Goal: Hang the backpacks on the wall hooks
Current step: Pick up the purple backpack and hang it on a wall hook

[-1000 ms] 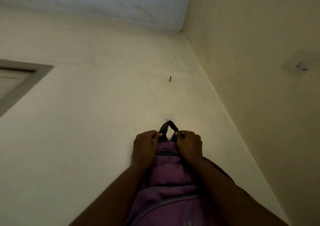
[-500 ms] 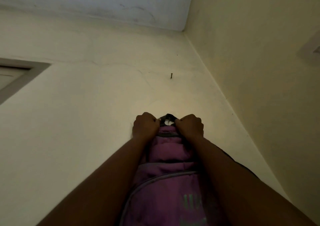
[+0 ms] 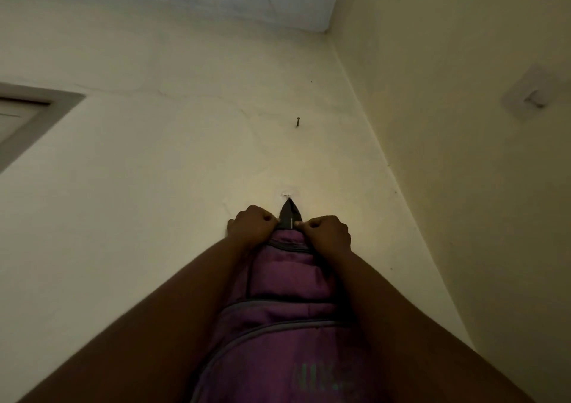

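Backpack (image 3: 287,282) against the wall (image 3: 154,217): our left hand (image 3: 251,224) and right hand (image 3: 327,232) curl tight round its top, flanking the black loop (image 3: 289,214). We cannot tell whether the loop's tip sits on the pale hook (image 3: 285,194); the bag's bottom is cut off.

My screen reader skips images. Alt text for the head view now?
The left hand and right hand grip the top of a purple backpack against a cream wall, its black loop reaching up to a small hook. A bare nail sticks out higher up.
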Tool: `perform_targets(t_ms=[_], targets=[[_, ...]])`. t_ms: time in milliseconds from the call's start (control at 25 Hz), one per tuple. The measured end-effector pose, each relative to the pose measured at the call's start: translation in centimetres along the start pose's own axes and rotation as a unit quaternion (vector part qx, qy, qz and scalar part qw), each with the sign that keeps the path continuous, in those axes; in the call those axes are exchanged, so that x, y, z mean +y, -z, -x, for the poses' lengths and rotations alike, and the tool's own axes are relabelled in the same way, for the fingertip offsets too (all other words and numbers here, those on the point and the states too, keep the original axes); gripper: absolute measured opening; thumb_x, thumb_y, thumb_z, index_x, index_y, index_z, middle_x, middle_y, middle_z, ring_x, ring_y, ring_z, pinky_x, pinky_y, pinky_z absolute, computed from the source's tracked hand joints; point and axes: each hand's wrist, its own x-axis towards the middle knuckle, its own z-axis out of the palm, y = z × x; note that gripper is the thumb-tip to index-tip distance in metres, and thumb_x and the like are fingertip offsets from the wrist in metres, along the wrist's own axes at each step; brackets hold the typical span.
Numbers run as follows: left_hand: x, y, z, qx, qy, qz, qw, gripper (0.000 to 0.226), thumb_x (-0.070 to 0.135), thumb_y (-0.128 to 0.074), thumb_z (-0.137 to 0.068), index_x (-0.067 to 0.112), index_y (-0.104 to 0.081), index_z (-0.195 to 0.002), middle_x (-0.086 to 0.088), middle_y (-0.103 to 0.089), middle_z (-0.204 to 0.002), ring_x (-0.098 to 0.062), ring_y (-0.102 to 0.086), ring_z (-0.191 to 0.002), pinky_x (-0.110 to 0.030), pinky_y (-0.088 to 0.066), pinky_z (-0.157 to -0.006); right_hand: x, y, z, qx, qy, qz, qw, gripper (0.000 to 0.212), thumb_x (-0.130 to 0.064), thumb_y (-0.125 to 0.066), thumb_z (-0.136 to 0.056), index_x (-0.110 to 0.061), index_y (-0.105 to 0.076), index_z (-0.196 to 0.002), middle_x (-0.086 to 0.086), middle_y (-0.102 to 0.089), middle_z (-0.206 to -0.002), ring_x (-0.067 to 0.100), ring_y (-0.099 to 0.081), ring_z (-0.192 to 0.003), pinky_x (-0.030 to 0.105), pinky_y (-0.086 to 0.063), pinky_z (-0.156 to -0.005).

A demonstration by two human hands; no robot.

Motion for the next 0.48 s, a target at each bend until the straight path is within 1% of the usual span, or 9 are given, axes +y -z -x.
perform_targets(t_ms=[40,120,200,280,320,400,440,480], targets=[[0.0,0.4,0.6,-0.014,-0.001,0.027,1.000,0.031,0.031,-0.049,-0.092,0.014,-0.070,-0.108,-0.011,-0.066,-0.121,-0.029,-0.056,-0.114,-0.031,-0.041,-0.097,-0.2,0.3,0.4,-0.009,-0.008,-0.002,1.000,0.036,-0.037,-0.055,-0.090,-0.009,-0.072,-0.104,0.014,-0.071,-0.109,0.028,-0.062,-0.104,0.024,-0.042,-0.072],[0.0,1.3,2.4,-0.025,-0.001,0.079,0.997,0.032,0.026,-0.048,-0.093,0.010,-0.068,-0.111,-0.011,-0.066,-0.122,-0.026,-0.057,-0.113,-0.025,-0.040,-0.087,-1.0,1.2,1.8,-0.029,-0.015,0.010,0.999,0.036,-0.034,-0.050,-0.093,-0.009,-0.069,-0.111,0.013,-0.068,-0.117,0.028,-0.060,-0.110,0.027,-0.044,-0.085],[-0.1,2.2,4.1,-0.033,0.003,0.131,0.991,0.032,0.028,-0.047,-0.093,0.011,-0.068,-0.112,-0.008,-0.065,-0.120,-0.023,-0.057,-0.113,-0.020,-0.037,-0.080,-2.1,1.9,3.6,-0.028,-0.002,0.029,0.999,0.036,-0.032,-0.045,-0.096,-0.010,-0.067,-0.114,0.012,-0.066,-0.121,0.027,-0.059,-0.112,0.028,-0.043,-0.091],[-0.1,3.1,5.6,-0.047,0.000,0.175,0.983,0.029,0.031,-0.047,-0.094,0.015,-0.068,-0.106,-0.005,-0.065,-0.109,-0.020,-0.057,-0.107,-0.021,-0.037,-0.075,-3.5,2.6,5.5,-0.013,0.000,0.039,0.999,0.037,-0.031,-0.041,-0.098,-0.011,-0.063,-0.120,0.010,-0.064,-0.126,0.025,-0.057,-0.116,0.025,-0.041,-0.094],[0.1,3.5,6.4,-0.054,-0.003,0.193,0.980,0.026,0.032,-0.047,-0.094,0.017,-0.067,-0.101,-0.004,-0.062,-0.102,-0.020,-0.056,-0.102,-0.023,-0.037,-0.074,-4.1,3.0,6.5,-0.008,-0.011,0.039,0.999,0.038,-0.032,-0.040,-0.098,-0.012,-0.061,-0.122,0.009,-0.063,-0.128,0.024,-0.056,-0.118,0.025,-0.040,-0.095],[0.1,4.6,8.0,-0.069,-0.005,0.227,0.972,0.023,0.034,-0.046,-0.094,0.017,-0.061,-0.096,-0.005,-0.060,-0.099,-0.020,-0.056,-0.098,-0.025,-0.037,-0.078,-5.6,3.7,8.6,-0.008,-0.043,0.062,0.997,0.039,-0.034,-0.038,-0.099,-0.014,-0.059,-0.125,0.009,-0.061,-0.130,0.026,-0.054,-0.120,0.027,-0.039,-0.098],[0.1,5.2,8.9,-0.075,-0.007,0.247,0.966,0.025,0.034,-0.046,-0.094,0.015,-0.061,-0.097,-0.008,-0.062,-0.102,-0.020,-0.056,-0.098,-0.025,-0.037,-0.081,-6.5,3.9,9.8,-0.008,-0.056,0.076,0.996,0.040,-0.035,-0.037,-0.099,-0.014,-0.058,-0.126,0.009,-0.060,-0.131,0.027,-0.053,-0.121,0.028,-0.039,-0.099],[0.1,5.9,10.0,-0.082,-0.004,0.280,0.956,0.029,0.034,-0.046,-0.094,0.012,-0.062,-0.104,-0.010,-0.064,-0.110,-0.021,-0.056,-0.101,-0.026,-0.039,-0.084,-7.5,4.2,11.2,-0.003,-0.071,0.085,0.994,0.040,-0.034,-0.036,-0.099,-0.014,-0.057,-0.126,0.010,-0.059,-0.131,0.028,-0.052,-0.122,0.029,-0.038,-0.100]])
